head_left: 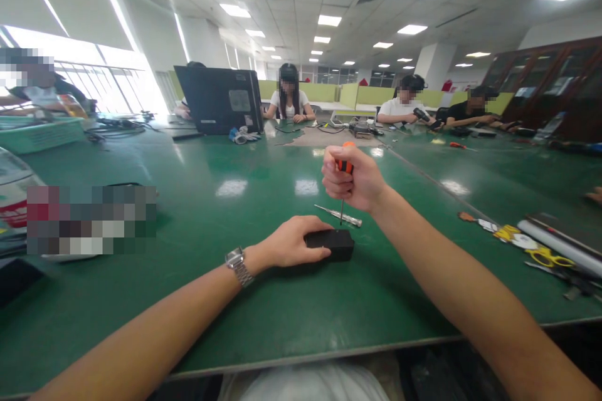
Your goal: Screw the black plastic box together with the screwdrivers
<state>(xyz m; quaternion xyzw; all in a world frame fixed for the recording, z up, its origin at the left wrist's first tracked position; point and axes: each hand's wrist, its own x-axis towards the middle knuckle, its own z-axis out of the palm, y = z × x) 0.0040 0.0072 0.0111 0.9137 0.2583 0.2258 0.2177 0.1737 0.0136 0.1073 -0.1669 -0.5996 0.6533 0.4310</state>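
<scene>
A small black box (pixel 339 244) lies on the green tabletop (pixel 301 319) in front of me. My left hand (pixel 294 241) grips its left end, thumb on the near side and fingers over the far side. Above the box, my right hand (pixel 352 177) is wrapped in a fist round an orange and black screwdriver (pixel 345 166). Its thin shaft points straight down, with the tip at the box's top; whether it touches, I cannot tell. Just behind the box lies a slim, clear-handled screwdriver (pixel 352 220).
Yellow-handled scissors (pixel 548 257) and flat cartoon-like pieces lie to the right. A plastic bottle (pixel 16 194) and a green basket (pixel 42 131) stand at left. A black computer monitor (pixel 219 100) is across the table, where several people sit. Another orange screwdriver (pixel 458 145) lies far right.
</scene>
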